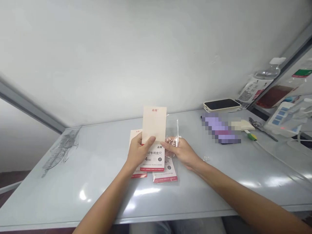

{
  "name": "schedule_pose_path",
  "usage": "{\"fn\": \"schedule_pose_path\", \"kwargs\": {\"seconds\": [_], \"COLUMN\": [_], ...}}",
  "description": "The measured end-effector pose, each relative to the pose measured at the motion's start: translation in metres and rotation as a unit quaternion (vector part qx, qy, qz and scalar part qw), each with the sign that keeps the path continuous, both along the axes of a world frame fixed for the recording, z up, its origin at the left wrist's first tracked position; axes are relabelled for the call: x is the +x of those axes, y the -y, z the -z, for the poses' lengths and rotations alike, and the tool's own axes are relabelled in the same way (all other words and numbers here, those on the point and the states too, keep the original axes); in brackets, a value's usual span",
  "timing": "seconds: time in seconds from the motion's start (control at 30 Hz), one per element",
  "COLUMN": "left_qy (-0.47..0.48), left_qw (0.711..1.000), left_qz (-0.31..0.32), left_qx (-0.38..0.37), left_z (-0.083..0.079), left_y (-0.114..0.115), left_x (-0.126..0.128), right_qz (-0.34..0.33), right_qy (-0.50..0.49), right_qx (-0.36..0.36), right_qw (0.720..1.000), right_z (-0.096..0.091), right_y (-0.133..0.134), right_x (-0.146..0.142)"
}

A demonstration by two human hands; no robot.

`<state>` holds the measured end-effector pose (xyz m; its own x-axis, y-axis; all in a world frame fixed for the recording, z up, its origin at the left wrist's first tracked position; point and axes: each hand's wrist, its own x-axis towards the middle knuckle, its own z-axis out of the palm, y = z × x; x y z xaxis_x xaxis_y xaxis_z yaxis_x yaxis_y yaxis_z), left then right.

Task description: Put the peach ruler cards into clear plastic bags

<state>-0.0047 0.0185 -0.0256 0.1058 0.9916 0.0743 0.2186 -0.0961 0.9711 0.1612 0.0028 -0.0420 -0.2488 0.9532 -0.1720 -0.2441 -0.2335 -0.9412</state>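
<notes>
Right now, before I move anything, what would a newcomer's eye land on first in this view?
The pale card raised in the left hand stands out first, at the centre of the view. Beside it, the right hand holds a clear sleeve above red-edged packets. Toward the far right edge of the desk, a cream-cased phone lies near a plastic bottle.

Bright overhead light, white glare on table top (143, 192), edges warped, pixelated patch (220, 128) at right.

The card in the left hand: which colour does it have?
The card is pale cream with small red print at the top; it shows best in the head view.
</notes>
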Motion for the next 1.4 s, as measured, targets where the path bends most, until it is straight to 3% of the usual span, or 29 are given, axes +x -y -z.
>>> {"fn": "schedule_pose_path", "kwargs": {"seconds": [0.1, 0.17, 0.47, 0.67, 1.0, 1.17, 1.4], "left_qy": [0.054, 0.049, 0.111, 0.173, 0.176, 0.192, 0.129], "left_qw": [0.988, 0.982, 0.985, 0.978, 0.977, 0.976, 0.988], "left_qz": [0.121, 0.151, 0.062, 0.038, -0.117, -0.102, -0.085], "left_qx": [-0.076, -0.106, -0.116, -0.108, -0.024, -0.017, -0.029], "left_z": [-0.002, -0.002, 0.005, 0.010, 0.009, 0.012, 0.010], "left_y": [-0.001, -0.001, -0.006, -0.003, 0.006, 0.006, 0.004], "left_x": [-0.002, -0.002, -0.003, 0.002, 0.014, 0.018, 0.011], "right_qz": [0.045, 0.072, 0.092, 0.090, 0.029, -0.020, 0.039], "right_qy": [-0.018, -0.028, -0.013, 0.009, 0.021, -0.001, -0.006], "right_qx": [0.022, 0.031, 0.033, 0.045, -0.001, 0.001, 0.008], "right_qw": [0.999, 0.997, 0.995, 0.995, 0.999, 1.000, 0.999], "right_z": [0.000, 0.000, -0.001, -0.005, -0.006, -0.006, -0.010], "right_y": [-0.001, -0.003, -0.010, -0.010, -0.009, -0.006, -0.007], "right_x": [0.000, 0.001, 0.010, 0.014, 0.013, 0.008, 0.014]}}
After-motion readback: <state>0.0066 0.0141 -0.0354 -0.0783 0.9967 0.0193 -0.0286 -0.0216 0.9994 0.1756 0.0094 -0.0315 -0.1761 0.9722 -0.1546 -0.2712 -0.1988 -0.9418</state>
